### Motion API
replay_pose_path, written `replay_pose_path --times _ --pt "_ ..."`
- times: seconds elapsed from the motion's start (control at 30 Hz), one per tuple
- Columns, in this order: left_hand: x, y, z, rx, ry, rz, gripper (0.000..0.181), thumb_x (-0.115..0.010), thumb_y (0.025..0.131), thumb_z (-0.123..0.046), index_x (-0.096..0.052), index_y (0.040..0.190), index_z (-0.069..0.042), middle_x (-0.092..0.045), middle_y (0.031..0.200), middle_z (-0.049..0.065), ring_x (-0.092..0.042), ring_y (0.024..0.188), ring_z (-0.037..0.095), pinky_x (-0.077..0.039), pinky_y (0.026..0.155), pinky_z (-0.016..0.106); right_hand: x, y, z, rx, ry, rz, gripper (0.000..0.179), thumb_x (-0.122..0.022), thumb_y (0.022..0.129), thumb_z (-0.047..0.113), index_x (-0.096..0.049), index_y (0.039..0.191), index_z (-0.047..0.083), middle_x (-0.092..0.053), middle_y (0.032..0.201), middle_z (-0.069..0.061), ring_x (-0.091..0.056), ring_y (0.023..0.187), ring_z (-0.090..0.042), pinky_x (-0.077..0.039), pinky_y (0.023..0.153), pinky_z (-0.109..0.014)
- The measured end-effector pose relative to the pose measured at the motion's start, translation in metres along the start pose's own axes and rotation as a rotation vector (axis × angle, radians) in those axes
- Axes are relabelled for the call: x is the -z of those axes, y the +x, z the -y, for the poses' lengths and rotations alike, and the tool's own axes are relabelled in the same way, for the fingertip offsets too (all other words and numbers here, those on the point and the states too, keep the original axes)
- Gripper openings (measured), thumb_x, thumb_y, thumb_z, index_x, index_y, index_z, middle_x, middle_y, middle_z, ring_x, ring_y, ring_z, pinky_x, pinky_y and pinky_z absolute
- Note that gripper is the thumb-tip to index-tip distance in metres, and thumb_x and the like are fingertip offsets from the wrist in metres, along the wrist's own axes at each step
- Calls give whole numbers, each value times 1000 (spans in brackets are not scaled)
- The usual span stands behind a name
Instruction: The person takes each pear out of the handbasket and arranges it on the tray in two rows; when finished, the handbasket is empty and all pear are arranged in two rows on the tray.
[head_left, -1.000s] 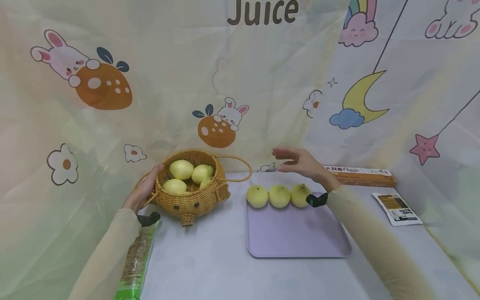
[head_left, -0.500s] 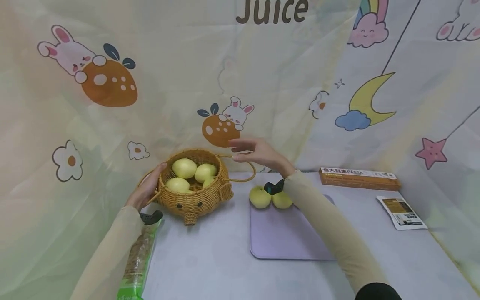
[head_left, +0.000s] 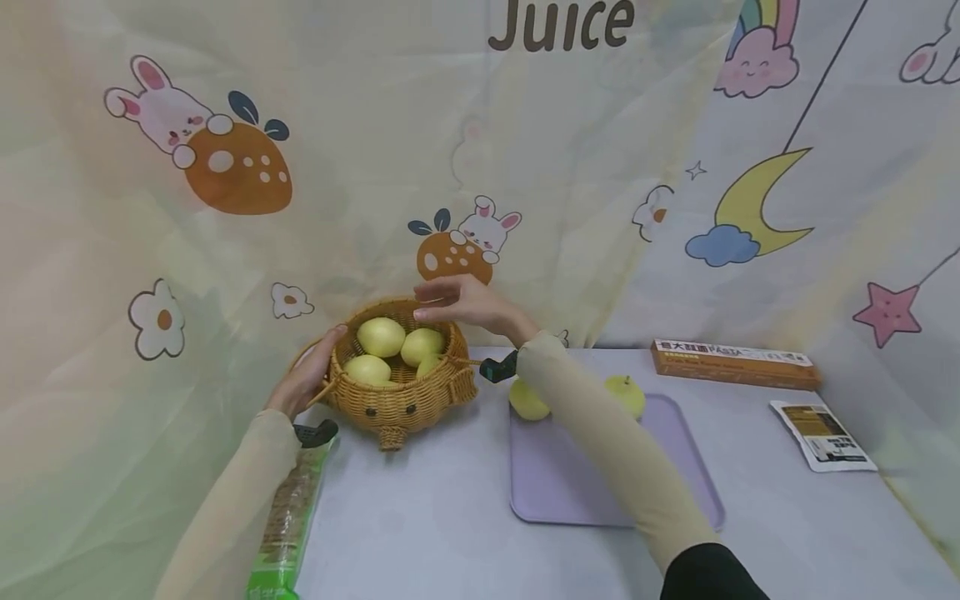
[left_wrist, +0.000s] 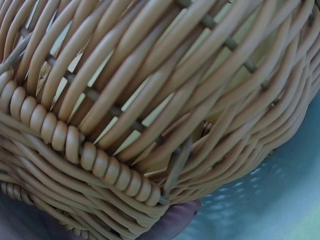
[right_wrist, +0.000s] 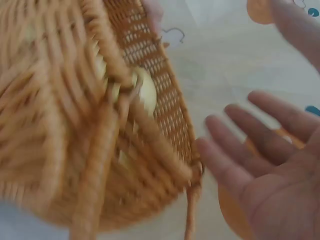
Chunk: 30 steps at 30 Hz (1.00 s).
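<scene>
My left hand (head_left: 306, 377) grips the left side of a wicker basket (head_left: 392, 400) with an animal face. Several pale yellow-green fruits (head_left: 381, 337) lie inside the basket. In the left wrist view the basket's weave (left_wrist: 240, 172) fills most of the picture, and a fingertip (left_wrist: 175, 220) shows under it. Above the right rear part of the rim is my right hand (head_left: 472, 303), holding nothing. Its fingers (right_wrist: 235, 165) are spread beside the basket rim in the right wrist view. Round fruits (head_left: 529, 402) sit along the tray's back edge, partly hidden by my right sleeve.
A lavender tray (head_left: 570, 492) lies right of the basket. An orange-brown box (head_left: 735, 367) and a small pouch (head_left: 823, 437) lie farther right. A green-ended packet (head_left: 288, 517) lies beside my left forearm. A printed curtain (head_left: 360, 167) hangs behind the table.
My right hand has moved left from above the tray to over the basket's rim. My left hand keeps its hold on the basket. The head view has shifted slightly.
</scene>
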<state>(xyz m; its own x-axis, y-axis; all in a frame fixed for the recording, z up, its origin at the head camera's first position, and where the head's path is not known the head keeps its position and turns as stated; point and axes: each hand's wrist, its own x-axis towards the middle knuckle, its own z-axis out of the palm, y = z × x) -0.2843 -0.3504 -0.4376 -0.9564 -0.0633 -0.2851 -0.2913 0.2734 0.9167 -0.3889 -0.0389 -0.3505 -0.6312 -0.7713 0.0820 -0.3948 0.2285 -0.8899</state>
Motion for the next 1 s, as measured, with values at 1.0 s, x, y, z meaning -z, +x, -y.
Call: replay_pose_path --times 1.0 --pt "-1 -1 1 15 12 -17 91 -27 104 -78 1 173 -24 13 179 9 10 165 36 -1 132 63 -61 81 -6 -338 -98 179 89 -81 93 47 -41 162 5 -39 169 -13 -36 157 -33 -32 128 -49"
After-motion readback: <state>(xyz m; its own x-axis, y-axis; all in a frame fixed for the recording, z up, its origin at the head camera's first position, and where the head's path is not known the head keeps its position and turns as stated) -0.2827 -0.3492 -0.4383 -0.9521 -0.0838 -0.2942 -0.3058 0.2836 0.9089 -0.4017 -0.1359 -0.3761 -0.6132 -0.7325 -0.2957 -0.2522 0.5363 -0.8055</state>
